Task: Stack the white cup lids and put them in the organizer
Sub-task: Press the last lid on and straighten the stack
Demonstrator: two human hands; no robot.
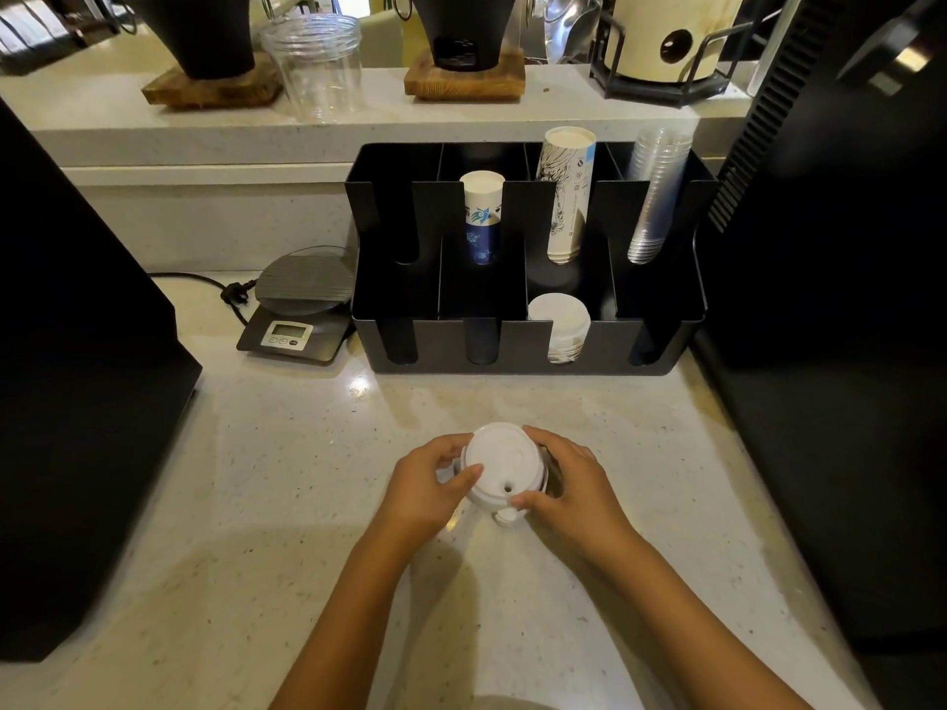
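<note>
The stack of white lids [499, 471] stands upright on the near counter [307, 504], pinched between the left hand [425, 491] and right hand [569, 486], with the organizer [512, 345] straight beyond on the far side.

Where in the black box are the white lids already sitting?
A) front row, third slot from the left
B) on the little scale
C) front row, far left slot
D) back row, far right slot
A: a stack of white lids sits in the organizer's front row, third slot from the left, in front of the tall paper cups.
</note>
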